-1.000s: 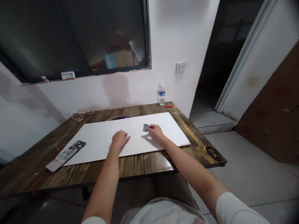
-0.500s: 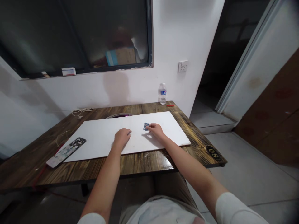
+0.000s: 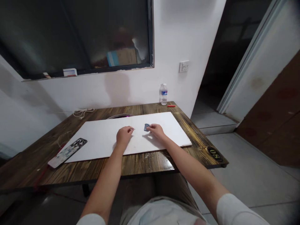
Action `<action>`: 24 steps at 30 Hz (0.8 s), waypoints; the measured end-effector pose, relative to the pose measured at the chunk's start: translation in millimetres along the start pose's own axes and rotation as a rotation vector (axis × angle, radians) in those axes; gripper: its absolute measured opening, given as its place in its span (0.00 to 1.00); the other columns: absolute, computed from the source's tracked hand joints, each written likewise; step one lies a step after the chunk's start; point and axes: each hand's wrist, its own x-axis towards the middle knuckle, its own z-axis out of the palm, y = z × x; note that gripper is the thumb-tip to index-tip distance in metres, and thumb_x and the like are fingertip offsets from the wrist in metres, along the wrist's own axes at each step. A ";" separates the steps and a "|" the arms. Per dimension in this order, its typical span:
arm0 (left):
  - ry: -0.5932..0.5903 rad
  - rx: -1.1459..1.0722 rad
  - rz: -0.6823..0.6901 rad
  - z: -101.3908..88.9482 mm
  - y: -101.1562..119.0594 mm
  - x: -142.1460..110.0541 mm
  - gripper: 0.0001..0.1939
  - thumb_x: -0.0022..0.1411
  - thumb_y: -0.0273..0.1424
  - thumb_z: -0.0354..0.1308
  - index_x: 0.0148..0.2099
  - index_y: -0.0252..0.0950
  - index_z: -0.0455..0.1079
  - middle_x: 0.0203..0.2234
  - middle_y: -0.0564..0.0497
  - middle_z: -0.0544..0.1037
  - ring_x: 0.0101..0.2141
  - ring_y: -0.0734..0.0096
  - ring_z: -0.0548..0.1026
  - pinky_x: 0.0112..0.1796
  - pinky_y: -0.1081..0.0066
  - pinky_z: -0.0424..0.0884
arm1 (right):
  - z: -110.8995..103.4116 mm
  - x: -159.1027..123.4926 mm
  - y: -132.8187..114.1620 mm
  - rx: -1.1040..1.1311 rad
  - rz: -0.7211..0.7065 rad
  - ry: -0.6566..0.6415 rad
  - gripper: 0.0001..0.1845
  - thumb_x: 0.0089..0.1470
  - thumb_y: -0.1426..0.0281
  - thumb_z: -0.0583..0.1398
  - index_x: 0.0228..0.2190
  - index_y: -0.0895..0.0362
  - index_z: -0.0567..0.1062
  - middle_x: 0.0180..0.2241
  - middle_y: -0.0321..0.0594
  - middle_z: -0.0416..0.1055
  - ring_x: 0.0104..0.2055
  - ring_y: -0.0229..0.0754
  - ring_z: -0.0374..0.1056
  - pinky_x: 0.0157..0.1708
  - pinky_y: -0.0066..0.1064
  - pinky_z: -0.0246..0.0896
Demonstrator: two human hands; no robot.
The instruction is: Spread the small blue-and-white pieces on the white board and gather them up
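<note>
My right hand (image 3: 157,130) pinches the edge of a small blue blister pack (image 3: 146,127) with pale rows on its face, holding it just above the white board (image 3: 100,140). To its left, my left hand (image 3: 124,136) is closed in a pinch, thumb and fingertips pointing toward the pack. A tiny pale tip shows at those fingertips; whether it is a thing or a fingertip is too small to tell. The two hands are apart, and the left one does not touch the pack.
A phone in a patterned case (image 3: 67,152) lies across the board's left edge. Behind the board are a white cable (image 3: 83,112), a water bottle (image 3: 164,94) and a red pen-like stick (image 3: 171,106) on the wooden table (image 3: 145,164). A wall with a window stands behind.
My left hand has shifted slightly right and turned, its fingertips now reaching out toward the pack. My right hand and the blister pack have stayed almost still.
</note>
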 end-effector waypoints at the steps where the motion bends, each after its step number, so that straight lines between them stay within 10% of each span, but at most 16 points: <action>1: 0.016 -0.081 0.003 2.9 -0.4 0.5 0.08 0.59 0.33 0.59 0.35 0.39 0.79 0.32 0.50 0.82 0.33 0.66 0.76 0.37 0.68 0.69 | 0.2 0.4 0.3 -0.002 -0.003 -0.005 0.19 0.39 0.54 0.70 0.23 0.56 0.75 0.20 0.37 0.70 0.24 0.38 0.64 0.27 0.33 0.59; 10: -0.026 -0.644 -0.076 26.0 1.2 3.0 0.19 0.47 0.46 0.69 0.34 0.35 0.80 0.31 0.45 0.83 0.35 0.60 0.79 0.40 0.63 0.74 | 1.2 0.5 -0.9 -0.020 -0.024 -0.062 0.17 0.38 0.57 0.69 0.23 0.58 0.77 0.19 0.36 0.71 0.23 0.38 0.64 0.27 0.31 0.56; 24: -0.046 -0.707 -0.183 42.3 1.4 0.2 0.21 0.41 0.40 0.72 0.37 0.34 0.79 0.28 0.47 0.81 0.31 0.63 0.78 0.36 0.66 0.72 | 6.1 -2.5 -2.1 -0.060 -0.117 -0.134 0.16 0.39 0.58 0.67 0.23 0.58 0.77 0.19 0.35 0.70 0.24 0.37 0.63 0.27 0.29 0.54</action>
